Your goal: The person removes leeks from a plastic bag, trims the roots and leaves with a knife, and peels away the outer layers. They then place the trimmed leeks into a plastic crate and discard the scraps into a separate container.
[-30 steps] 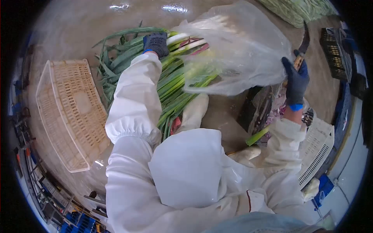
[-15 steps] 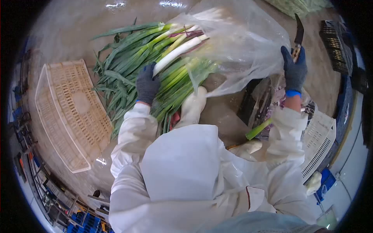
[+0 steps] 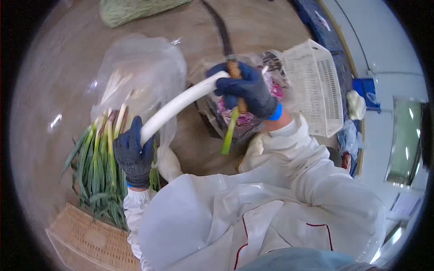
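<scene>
My left hand (image 3: 134,156), in a dark glove, grips the lower end of a white leek stalk (image 3: 178,105). In my gloved right hand (image 3: 251,88) are the wooden handle of a curved dark knife (image 3: 221,31) and the stalk's upper end. The knife's blade points up and away. A cut green leaf piece (image 3: 230,132) shows just below my right hand. Left of my left hand lies a pile of leeks (image 3: 101,165), green leaves toward me, their white ends under a clear plastic bag (image 3: 140,58).
A white crate (image 3: 316,86) stands at the right beside a bag of purple and dark scraps (image 3: 242,118). A tan crate (image 3: 92,239) is at the lower left. A green bundle (image 3: 135,10) lies at the top. White boots are near the apron.
The view has turned to the right. My left hand has lifted the white stalk off the pile. My right hand has let go of the plastic and come to the stalk, still with the knife.
</scene>
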Tool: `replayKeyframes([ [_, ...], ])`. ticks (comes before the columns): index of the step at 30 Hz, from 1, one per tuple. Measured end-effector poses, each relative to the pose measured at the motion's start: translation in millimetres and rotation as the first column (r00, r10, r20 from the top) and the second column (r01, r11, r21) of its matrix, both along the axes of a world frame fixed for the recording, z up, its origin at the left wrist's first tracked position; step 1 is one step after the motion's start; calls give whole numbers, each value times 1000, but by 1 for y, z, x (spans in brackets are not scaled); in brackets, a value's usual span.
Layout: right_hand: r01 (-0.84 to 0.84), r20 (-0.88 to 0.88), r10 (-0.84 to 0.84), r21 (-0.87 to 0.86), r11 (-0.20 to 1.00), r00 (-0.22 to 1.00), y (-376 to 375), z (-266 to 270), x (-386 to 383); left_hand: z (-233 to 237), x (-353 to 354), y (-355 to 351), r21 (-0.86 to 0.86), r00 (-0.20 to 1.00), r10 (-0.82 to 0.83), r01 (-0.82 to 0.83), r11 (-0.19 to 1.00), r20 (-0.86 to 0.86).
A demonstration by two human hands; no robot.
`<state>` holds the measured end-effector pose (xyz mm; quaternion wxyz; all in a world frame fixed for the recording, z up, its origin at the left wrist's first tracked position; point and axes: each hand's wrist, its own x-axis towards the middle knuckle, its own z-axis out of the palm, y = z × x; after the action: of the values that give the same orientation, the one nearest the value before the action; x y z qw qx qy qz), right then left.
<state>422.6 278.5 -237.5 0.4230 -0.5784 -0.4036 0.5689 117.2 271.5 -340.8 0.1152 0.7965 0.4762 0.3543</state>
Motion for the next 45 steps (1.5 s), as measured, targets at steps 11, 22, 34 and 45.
replayKeyframes([
  [11,409,655,-746,652,639,121,-166,110,370,-76,-50,-23,-440,889,348,-196,876,298],
  [22,646,240,-646,89,758,725,-175,-45,377,-127,-130,31,1,761,594,-615,789,-260],
  [34,-479,614,169,382,791,771,55,-56,-92,-154,-166,116,-441,628,95,-638,631,-772],
  [45,-688,994,111,-82,721,-2,191,-148,-100,-157,-141,83,-243,567,225,-632,736,-792],
])
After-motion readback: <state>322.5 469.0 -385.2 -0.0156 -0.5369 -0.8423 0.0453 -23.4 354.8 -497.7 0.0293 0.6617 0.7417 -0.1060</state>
